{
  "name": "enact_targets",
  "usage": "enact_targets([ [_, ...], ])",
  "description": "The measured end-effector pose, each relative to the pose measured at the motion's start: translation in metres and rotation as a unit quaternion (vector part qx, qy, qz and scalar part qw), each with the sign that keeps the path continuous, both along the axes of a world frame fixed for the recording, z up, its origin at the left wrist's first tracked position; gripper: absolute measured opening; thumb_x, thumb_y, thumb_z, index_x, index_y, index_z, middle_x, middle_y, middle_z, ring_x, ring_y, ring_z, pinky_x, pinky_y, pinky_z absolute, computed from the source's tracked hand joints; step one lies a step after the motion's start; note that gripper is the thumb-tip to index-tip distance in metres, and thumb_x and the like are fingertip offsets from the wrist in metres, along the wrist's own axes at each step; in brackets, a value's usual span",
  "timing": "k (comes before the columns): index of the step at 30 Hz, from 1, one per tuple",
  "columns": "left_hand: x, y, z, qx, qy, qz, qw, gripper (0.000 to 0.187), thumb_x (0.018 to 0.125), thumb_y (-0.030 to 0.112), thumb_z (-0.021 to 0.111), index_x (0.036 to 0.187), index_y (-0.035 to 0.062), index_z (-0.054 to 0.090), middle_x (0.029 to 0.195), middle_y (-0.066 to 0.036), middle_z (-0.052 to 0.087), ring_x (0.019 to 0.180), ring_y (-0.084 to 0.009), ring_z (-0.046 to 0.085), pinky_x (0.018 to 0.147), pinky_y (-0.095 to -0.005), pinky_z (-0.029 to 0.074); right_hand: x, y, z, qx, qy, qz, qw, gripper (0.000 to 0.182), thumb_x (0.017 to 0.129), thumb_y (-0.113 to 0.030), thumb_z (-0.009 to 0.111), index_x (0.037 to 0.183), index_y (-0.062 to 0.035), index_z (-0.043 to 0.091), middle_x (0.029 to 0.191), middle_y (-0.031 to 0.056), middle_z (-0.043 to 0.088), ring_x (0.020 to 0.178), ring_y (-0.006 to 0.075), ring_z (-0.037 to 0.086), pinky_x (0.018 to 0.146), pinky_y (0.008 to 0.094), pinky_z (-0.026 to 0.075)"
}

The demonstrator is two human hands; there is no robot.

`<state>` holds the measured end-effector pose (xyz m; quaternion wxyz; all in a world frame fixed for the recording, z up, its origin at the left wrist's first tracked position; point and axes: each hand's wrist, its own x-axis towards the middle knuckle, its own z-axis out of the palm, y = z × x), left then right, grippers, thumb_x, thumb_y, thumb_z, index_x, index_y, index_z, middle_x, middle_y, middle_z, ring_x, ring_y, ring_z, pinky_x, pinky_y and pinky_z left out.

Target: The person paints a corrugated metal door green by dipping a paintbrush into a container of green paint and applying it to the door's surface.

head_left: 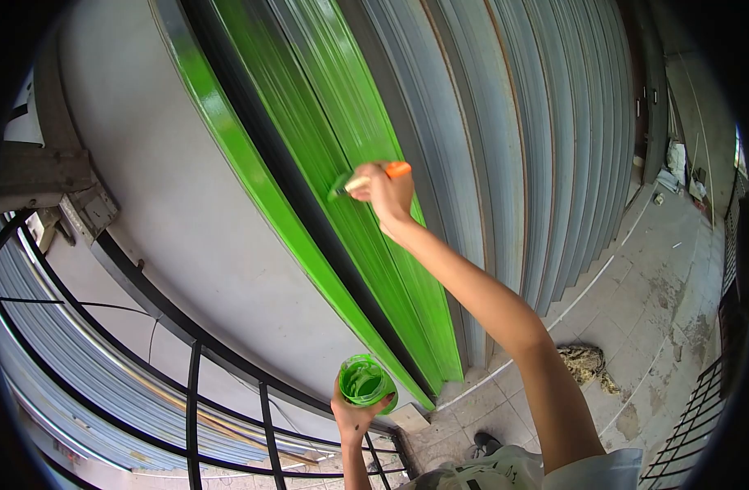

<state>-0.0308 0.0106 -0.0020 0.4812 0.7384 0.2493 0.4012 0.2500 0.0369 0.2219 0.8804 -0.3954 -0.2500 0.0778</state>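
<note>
In my right hand (384, 196) is a paintbrush (358, 184) with an orange-tipped handle, its green bristles against a metal panel (366, 122). Streaky green paint covers that panel's ribs, from the top down to the floor. Lower down, my left hand (354, 415) is wrapped round a clear tub (364, 380) of green paint, its mouth facing up. Paint smears coat the inside of the tub. Beside the panel runs a glossy green strip (252, 175), separated from it by a dark gap.
Unpainted grey ribbed panels (505, 106) stand to the right. A pale wall panel (178, 163) lies left, with a black metal railing (193, 392) below it. On the tiled floor (489, 400) rest a crumpled rag (585, 365) and a dark shoe (487, 443).
</note>
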Motion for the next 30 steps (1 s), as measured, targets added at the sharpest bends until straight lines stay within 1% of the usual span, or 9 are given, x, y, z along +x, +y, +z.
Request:
enact_targets([
  [3, 0.004, 0.001, -0.003, 0.004, 0.003, 0.003, 1.0, 0.075, 0.054, 0.016, 0.091, 0.118, -0.0024, 0.057, 0.107, -0.011, 0.069, 0.096, -0.0194, 0.067, 0.09, -0.0342, 0.053, -0.018, 0.006, 0.11, 0.169, -0.049, 0.008, 0.984, 0.013, 0.079, -0.008, 0.062, 0.077, 0.0036, 0.066, 0.064, 0.0122, 0.065, 0.055, 0.0188, 0.066, 0.05, 0.0275, 0.052],
  [6, 0.006, -0.002, -0.003, 0.0, -0.004, 0.002, 1.0, 0.074, 0.054, 0.016, 0.091, 0.118, -0.002, 0.058, 0.107, -0.011, 0.069, 0.096, -0.0192, 0.067, 0.09, -0.0343, 0.053, -0.015, 0.013, 0.127, 0.226, -0.068, -0.006, 0.972, 0.014, 0.08, -0.008, 0.06, 0.077, 0.0036, 0.066, 0.065, 0.0132, 0.066, 0.056, 0.0198, 0.066, 0.054, 0.0275, 0.053],
  [9, 0.002, -0.008, 0.001, -0.005, -0.014, -0.006, 1.0, 0.073, 0.054, 0.016, 0.091, 0.118, -0.0019, 0.058, 0.107, -0.011, 0.069, 0.097, -0.0186, 0.066, 0.09, -0.0341, 0.053, 0.0, 0.015, 0.068, 0.204, -0.037, 0.008, 0.978, 0.016, 0.083, -0.01, 0.058, 0.078, 0.0036, 0.066, 0.071, 0.0126, 0.068, 0.061, 0.0192, 0.068, 0.056, 0.0278, 0.056],
  [13, -0.008, -0.006, -0.002, -0.001, 0.005, -0.01, 1.0, 0.072, 0.056, 0.014, 0.09, 0.118, -0.0024, 0.057, 0.107, -0.011, 0.069, 0.097, -0.0188, 0.066, 0.091, -0.0341, 0.052, -0.006, 0.001, -0.132, 0.043, 0.106, 0.033, 0.993, 0.016, 0.087, -0.009, 0.058, 0.082, 0.0031, 0.066, 0.079, 0.0134, 0.07, 0.064, 0.0183, 0.069, 0.056, 0.0269, 0.057],
  [15, -0.012, -0.004, -0.002, -0.003, 0.003, -0.005, 1.0, 0.073, 0.056, 0.014, 0.09, 0.118, -0.0028, 0.057, 0.107, -0.011, 0.069, 0.097, -0.019, 0.066, 0.091, -0.0342, 0.053, -0.012, -0.009, -0.157, -0.037, 0.115, 0.025, 0.992, 0.016, 0.086, -0.009, 0.058, 0.081, 0.0029, 0.067, 0.078, 0.0134, 0.07, 0.063, 0.0176, 0.069, 0.055, 0.0264, 0.057],
  [16, -0.013, -0.003, -0.002, -0.003, 0.002, -0.004, 1.0, 0.073, 0.056, 0.014, 0.09, 0.119, -0.003, 0.056, 0.107, -0.011, 0.069, 0.097, -0.0191, 0.066, 0.091, -0.0343, 0.053, -0.013, -0.01, -0.163, -0.077, 0.12, 0.02, 0.99, 0.016, 0.086, -0.009, 0.058, 0.081, 0.0028, 0.067, 0.078, 0.0134, 0.07, 0.062, 0.0172, 0.069, 0.055, 0.0261, 0.056],
  [25, -0.021, -0.001, -0.005, -0.007, -0.002, 0.005, 1.0, 0.078, 0.057, 0.016, 0.091, 0.123, -0.0036, 0.055, 0.109, -0.011, 0.068, 0.098, -0.0187, 0.066, 0.091, -0.033, 0.052, -0.051, 0.008, 0.019, 0.236, -0.081, -0.054, 0.967, 0.012, 0.086, -0.004, 0.059, 0.081, 0.0028, 0.068, 0.074, 0.0089, 0.069, 0.066, 0.0159, 0.068, 0.062, 0.0257, 0.054],
  [27, -0.022, -0.001, -0.008, -0.009, -0.008, -0.001, 1.0, 0.078, 0.057, 0.016, 0.091, 0.123, -0.0041, 0.055, 0.109, -0.011, 0.068, 0.099, -0.0188, 0.066, 0.091, -0.033, 0.051, -0.054, 0.014, 0.006, 0.213, -0.108, -0.093, 0.967, 0.011, 0.086, -0.002, 0.06, 0.081, 0.0025, 0.068, 0.074, 0.0076, 0.069, 0.067, 0.0151, 0.068, 0.063, 0.0258, 0.053],
  [30, -0.029, 0.001, -0.014, -0.01, -0.023, 0.006, 1.0, 0.075, 0.056, 0.014, 0.091, 0.12, -0.004, 0.056, 0.108, -0.011, 0.068, 0.099, -0.0187, 0.066, 0.091, -0.034, 0.052, -0.052, 0.018, -0.09, 0.129, -0.107, -0.141, 0.976, 0.011, 0.088, -0.003, 0.06, 0.081, 0.0025, 0.068, 0.074, 0.0077, 0.071, 0.07, 0.0126, 0.068, 0.065, 0.0254, 0.053],
])
